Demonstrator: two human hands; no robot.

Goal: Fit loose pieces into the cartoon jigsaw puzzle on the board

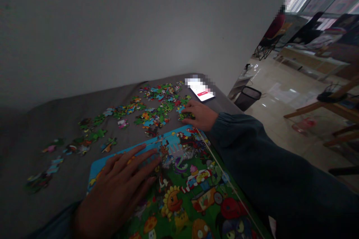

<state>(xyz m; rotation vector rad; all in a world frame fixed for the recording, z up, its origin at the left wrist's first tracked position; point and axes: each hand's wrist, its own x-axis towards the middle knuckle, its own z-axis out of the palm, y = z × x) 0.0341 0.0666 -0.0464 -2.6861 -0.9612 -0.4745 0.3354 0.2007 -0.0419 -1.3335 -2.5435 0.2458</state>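
My left hand (123, 183) lies flat with fingers outstretched on a colourful cartoon puzzle board (193, 194), which shows a sunflower, a purple plant and other figures. Beyond the board's far right corner, my right hand (201, 115) reaches down to a small group of loose jigsaw pieces (182, 108). Its thumb and fingers are apart, with pieces showing between and under them. Whether the fingertips touch a piece is hard to make out. Many more jigsaw pieces (159, 110) lie scattered across the grey cloth behind the board and off to the left.
A phone (200, 90) with a lit screen lies at the far right of the grey cloth surface (67, 114), near the wall (126, 26). Past the right edge are a dark bin (248, 97), a tiled floor (275, 99) and wooden furniture (314, 61).
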